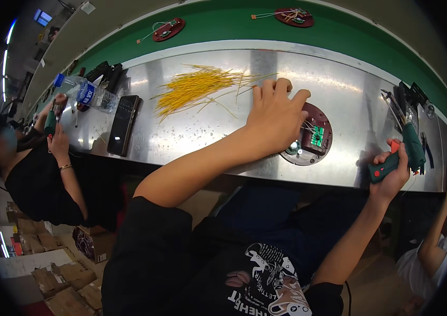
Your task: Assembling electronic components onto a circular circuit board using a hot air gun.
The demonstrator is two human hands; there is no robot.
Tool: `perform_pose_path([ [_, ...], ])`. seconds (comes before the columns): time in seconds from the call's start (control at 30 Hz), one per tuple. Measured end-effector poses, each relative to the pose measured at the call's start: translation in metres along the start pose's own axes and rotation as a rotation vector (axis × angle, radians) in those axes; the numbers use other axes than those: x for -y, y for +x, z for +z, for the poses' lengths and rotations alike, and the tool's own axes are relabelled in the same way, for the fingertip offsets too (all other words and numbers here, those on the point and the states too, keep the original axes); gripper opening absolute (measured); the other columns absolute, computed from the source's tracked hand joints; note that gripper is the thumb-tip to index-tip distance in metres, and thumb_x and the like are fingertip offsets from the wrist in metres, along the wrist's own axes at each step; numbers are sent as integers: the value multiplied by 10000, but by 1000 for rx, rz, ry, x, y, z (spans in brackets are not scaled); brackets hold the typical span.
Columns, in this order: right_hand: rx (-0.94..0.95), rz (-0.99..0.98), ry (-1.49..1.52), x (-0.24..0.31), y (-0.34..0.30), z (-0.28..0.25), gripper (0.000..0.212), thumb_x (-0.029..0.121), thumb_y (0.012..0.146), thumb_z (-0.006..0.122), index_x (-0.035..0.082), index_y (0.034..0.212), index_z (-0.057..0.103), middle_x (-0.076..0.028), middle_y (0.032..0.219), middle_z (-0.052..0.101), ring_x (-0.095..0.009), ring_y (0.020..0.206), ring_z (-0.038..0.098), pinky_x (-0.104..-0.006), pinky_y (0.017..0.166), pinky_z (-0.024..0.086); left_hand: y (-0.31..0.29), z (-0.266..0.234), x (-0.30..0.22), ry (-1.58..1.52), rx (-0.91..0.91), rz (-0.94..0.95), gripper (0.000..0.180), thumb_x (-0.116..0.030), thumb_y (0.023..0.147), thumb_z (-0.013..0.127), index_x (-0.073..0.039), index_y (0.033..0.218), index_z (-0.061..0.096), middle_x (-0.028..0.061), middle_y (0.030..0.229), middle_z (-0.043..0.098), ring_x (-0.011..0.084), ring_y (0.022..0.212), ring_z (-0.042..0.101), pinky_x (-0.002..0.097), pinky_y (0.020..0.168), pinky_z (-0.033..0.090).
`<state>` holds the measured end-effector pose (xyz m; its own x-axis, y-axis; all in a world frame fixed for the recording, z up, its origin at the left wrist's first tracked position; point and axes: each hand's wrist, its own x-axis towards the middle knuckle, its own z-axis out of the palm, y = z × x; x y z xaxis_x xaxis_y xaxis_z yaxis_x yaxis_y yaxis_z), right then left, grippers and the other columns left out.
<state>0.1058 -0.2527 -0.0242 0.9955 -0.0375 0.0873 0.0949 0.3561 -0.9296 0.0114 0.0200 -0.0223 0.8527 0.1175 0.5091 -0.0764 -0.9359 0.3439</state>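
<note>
My left hand (277,118) lies over the left part of a round dark red device (322,117), fingers bent and spread apart. The device has a green circuit board (317,135), thin wires and a small round metal part; its left side is hidden under my hand. A closed grip of my right hand (394,179) holds a dark green pistol-shaped power tool (414,147) with a red trigger, off to the right of the device. Beyond my left hand, a loose pile of thin yellow strands (194,89) is spread on the metal table (181,139).
A black phone (124,125) and a water bottle (94,96) are at the left. Two more red devices (169,30) with wires rest on the green back strip (223,26). Dark tools (428,150) lie at the right. Co-workers sit on both sides; the left one holds a green tool (51,122).
</note>
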Motion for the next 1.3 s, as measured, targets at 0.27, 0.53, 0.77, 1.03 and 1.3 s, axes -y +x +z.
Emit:
perform_pose_path([
  [0.27,-32,-13,2,-1,-2,-4,306,237,1017,544,-53,1097,594,-119,950,649,-110,588,537,-272,558,471,2,-8,2,-55,-122,14,266,-157,865,645,-93,1120,687,192,1232,538,405,1169,426,567,994,328],
  [0.53,-24,6,1,3,-3,7,307,228,1002,553,-57,1107,593,-118,925,642,-121,580,538,-280,553,474,1,-98,99,431,-10,-97,120,-75,821,623,-21,828,730,141,918,692,344,925,589,444,849,479],
  [0.77,-16,-6,-8,2,-4,4,310,222,996,556,-62,1117,581,-124,926,638,-123,573,543,-287,541,477,-8,-98,118,333,135,-42,120,-73,850,597,2,853,691,138,908,665,349,913,579,440,874,484],
  [1.03,-4,-23,-24,3,-2,3,309,219,997,553,-62,1122,579,-141,958,652,-121,576,558,-279,537,489,-8,-103,130,44,13,-42,81,-53,902,606,22,934,614,118,932,637,272,937,598,364,851,495],
  [1.3,25,-21,-13,6,-5,1,293,209,1002,545,-53,1126,582,-145,989,664,-111,567,562,-270,526,490,5,-109,108,-345,-102,-146,81,6,935,579,18,983,643,107,893,687,148,773,637,294,724,509],
])
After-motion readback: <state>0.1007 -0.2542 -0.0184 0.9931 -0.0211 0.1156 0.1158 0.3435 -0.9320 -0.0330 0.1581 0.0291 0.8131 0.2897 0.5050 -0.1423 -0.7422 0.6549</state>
